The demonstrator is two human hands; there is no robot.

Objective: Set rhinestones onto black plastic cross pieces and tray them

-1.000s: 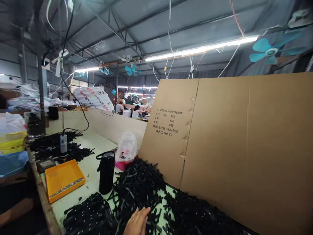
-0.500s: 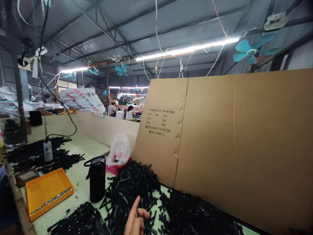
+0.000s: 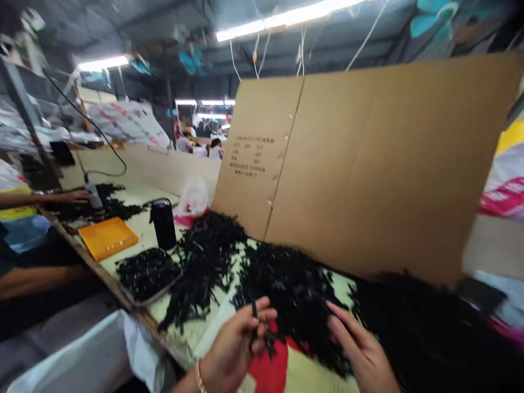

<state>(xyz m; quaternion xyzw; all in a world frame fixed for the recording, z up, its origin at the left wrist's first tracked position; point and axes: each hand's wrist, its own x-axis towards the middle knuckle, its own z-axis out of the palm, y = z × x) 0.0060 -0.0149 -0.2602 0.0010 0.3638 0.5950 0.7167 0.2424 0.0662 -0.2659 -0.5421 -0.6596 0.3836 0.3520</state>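
My left hand [image 3: 235, 341], with a chain bracelet at the wrist, is closed around a small black strap [image 3: 254, 310]; part of that piece is hidden by the fingers. On the right, my right hand [image 3: 364, 349] reaches over the edge of a heap of black straps [image 3: 282, 273]. Its fingers are stretched out and slightly blurred, and I see nothing held in them. Below and between both hands lies a red and cream sack-like material [image 3: 272, 363], with more dark strips near it.
A tall cardboard sheet [image 3: 368, 174] stands behind the heaps. To the left are a black cylinder with a loop [image 3: 164, 224], an orange tray [image 3: 107, 238] and a filled shallow tray [image 3: 149, 275]. A co-worker's hand [image 3: 79, 196] touches a grey corded tool [image 3: 93, 195].
The view has tilted down and turned right. My right hand has come into view, and more of my left hand shows. A co-worker's arm now reaches the corded tool.
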